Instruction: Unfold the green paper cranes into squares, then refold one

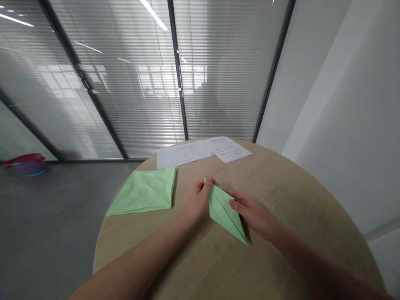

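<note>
A folded green paper (225, 212), long and diamond-shaped with a crease line down its middle, is held over the wooden table (281, 183). My left hand (200, 196) pinches its upper left tip between thumb and fingers. On its right edge, my right hand (246, 208) grips it, thumb on top and fingers beneath. The lower point of the paper angles down to the right, close to the tabletop. To the left of my left hand lies a larger creased green sheet (146, 191), spread on the table.
White sheets (184, 154) and a printed page (226, 148) lie at the table's far edge. Behind stands a glass partition with blinds (218, 83). A pink and blue basket (28, 165) sits on the floor at the left. A white wall rises on the right.
</note>
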Available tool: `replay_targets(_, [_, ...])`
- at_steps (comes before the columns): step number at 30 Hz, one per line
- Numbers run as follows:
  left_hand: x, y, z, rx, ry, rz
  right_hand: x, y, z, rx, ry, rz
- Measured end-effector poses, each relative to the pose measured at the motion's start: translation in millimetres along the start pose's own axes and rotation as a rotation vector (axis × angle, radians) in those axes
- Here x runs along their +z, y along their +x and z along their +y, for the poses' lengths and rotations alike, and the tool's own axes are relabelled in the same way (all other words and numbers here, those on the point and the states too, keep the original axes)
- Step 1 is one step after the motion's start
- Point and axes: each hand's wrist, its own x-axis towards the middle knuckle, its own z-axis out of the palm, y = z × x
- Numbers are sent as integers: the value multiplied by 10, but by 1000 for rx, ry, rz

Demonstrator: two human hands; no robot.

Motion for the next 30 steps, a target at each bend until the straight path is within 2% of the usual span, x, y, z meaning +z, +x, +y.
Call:
replay_targets(7, [13, -18, 15, 35, 12, -31, 9, -15, -44, 132, -113, -16])
replay_targets(14, [10, 5, -63, 31, 31, -67, 11, -34, -90, 147, -122, -103])
replay_targets(18, [15, -36, -65, 85, 125, -143, 36, -56, -86, 166, -259, -111])
replay_targets(21, [18, -53, -46, 135, 144, -121, 32, -46, -55, 163, -310, -60])
replay_targets(24, [13, -28, -41, 83, 50, -94, -9, -4, -32, 104, -217, 58])
replay_targets(27, [6, 9, -61, -36, 21, -215, -69, 45, -30, 33, -102, 179])
replay_targets(30, [16, 9, -96, -76, 101, -381, -106, 70, -31, 1, -89, 268])
